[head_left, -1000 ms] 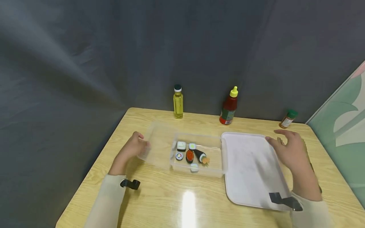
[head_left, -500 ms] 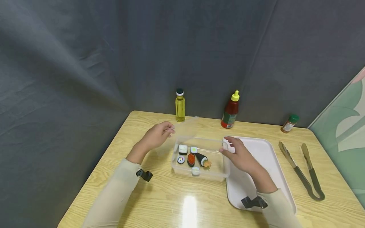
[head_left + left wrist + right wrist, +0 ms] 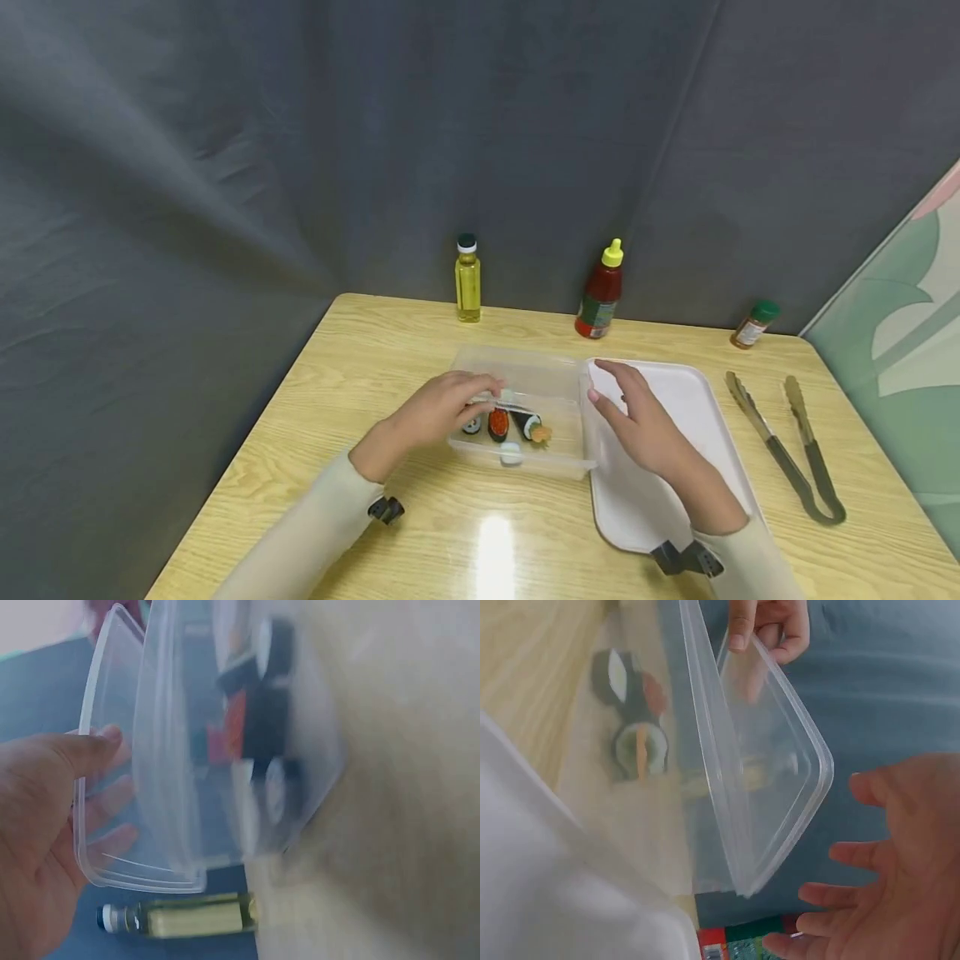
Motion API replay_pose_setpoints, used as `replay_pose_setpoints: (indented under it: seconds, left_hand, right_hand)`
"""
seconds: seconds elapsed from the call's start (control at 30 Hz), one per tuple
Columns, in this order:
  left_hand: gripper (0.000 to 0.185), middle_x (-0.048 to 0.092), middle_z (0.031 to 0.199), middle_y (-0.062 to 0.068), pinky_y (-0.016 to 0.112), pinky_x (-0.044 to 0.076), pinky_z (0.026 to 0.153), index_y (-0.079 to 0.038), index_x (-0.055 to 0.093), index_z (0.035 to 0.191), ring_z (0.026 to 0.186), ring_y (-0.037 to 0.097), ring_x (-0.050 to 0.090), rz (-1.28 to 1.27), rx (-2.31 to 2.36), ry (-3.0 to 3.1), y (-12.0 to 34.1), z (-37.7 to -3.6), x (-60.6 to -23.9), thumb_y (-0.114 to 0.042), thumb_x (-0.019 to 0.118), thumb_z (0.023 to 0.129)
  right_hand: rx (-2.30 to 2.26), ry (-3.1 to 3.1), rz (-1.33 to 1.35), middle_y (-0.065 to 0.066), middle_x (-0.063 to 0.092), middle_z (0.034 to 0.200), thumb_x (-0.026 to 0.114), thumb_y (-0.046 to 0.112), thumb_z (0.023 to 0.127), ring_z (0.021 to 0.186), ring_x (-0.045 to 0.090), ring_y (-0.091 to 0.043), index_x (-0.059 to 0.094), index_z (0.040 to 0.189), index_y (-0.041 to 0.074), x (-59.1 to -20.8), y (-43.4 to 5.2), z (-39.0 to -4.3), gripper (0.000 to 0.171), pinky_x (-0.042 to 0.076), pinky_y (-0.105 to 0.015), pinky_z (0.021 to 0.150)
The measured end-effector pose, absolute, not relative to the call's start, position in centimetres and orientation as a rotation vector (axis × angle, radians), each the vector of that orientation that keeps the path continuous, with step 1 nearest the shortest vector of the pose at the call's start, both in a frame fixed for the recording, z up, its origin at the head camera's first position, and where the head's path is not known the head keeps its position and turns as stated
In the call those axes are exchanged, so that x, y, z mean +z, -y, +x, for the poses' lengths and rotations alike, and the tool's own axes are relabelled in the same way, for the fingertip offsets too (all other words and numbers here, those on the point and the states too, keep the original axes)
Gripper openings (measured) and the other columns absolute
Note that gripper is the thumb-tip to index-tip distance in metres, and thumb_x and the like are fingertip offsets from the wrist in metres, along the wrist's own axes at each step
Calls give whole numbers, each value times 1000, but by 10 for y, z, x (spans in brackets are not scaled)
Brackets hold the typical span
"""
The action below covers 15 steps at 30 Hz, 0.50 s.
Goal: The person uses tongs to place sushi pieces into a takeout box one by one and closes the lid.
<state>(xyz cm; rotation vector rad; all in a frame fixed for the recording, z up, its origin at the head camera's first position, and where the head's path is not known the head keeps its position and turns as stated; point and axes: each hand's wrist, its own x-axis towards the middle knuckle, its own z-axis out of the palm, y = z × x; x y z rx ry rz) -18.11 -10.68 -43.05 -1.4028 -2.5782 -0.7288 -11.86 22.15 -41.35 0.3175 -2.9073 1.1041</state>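
Observation:
A clear plastic container (image 3: 555,462) in the middle of the table holds several toy sushi pieces (image 3: 498,423). My left hand (image 3: 450,406) pinches the left edge of the clear lid (image 3: 528,372), thumb on top and fingers under it, and holds it tilted over the container. In the left wrist view the lid (image 3: 142,757) stands away from the container (image 3: 300,802). My right hand (image 3: 617,398) hovers with spread fingers beside the lid's right end, not touching it. In the right wrist view, that hand (image 3: 889,859) sits just right of the lid (image 3: 772,769).
A white tray (image 3: 675,433) lies right of the container, under my right forearm. Tongs (image 3: 787,450) rest near the table's right edge. An oil bottle (image 3: 467,279), a red sauce bottle (image 3: 600,292) and a small spice jar (image 3: 752,325) stand along the back edge.
My left hand has swung the lid from the container's left side over onto it. My right hand came from above the tongs to the container's right end.

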Motion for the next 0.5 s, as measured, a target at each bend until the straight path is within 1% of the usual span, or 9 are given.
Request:
replay_pose_setpoints:
  seconds: [0.07, 0.17, 0.27, 0.4, 0.47, 0.5]
  left_hand:
    - [15, 71, 142, 6, 44, 51, 115, -16, 70, 117, 135, 25, 65, -1451, -722, 2527, 106, -170, -435, -16, 71, 102]
    - [15, 71, 142, 4, 45, 49, 118, -16, 73, 116, 139, 25, 62, -1490, -678, 2485, 103, -155, -441, -20, 71, 102]
    - [18, 69, 145, 2, 45, 49, 118, -16, 73, 118, 141, 22, 61, -1482, -581, 2487, 101, -142, -446, -23, 71, 102]
    - [21, 69, 146, 3, 47, 48, 118, -15, 74, 120, 142, 22, 60, -1455, -521, 2500, 100, -134, -453, -26, 70, 103]
    - [25, 69, 145, 3, 47, 46, 121, -15, 73, 123, 144, 23, 59, -1412, -561, 2543, 99, -132, -453, -31, 68, 104]
    - [30, 67, 147, 3, 47, 44, 122, -14, 72, 127, 146, 24, 57, -1375, -593, 2575, 99, -133, -452, -34, 66, 105]
  right_hand:
    - [1077, 2929, 337, -23, 32, 169, 51, 41, 112, 157, 29, -50, 36, 162, 8, -413, -219, -110, 62, 30, -73, 120]
    - [1021, 2979, 367, -24, 28, 171, 53, 43, 111, 159, 23, -52, 37, 162, 10, -412, -215, -101, 64, 26, -76, 121]
    - [981, 3029, 389, -25, 26, 172, 55, 44, 110, 160, 16, -54, 38, 162, 10, -415, -210, -96, 65, 25, -77, 120]
    - [944, 3054, 402, -27, 25, 172, 58, 46, 108, 161, 10, -56, 42, 160, 8, -423, -203, -93, 66, 23, -79, 120]
    - [925, 3048, 392, -27, 23, 173, 59, 48, 107, 161, 7, -56, 44, 159, 8, -426, -198, -94, 67, 21, -81, 119]
    - [912, 3043, 384, -27, 21, 173, 59, 50, 107, 161, 5, -56, 44, 159, 8, -427, -196, -95, 68, 20, -81, 119]
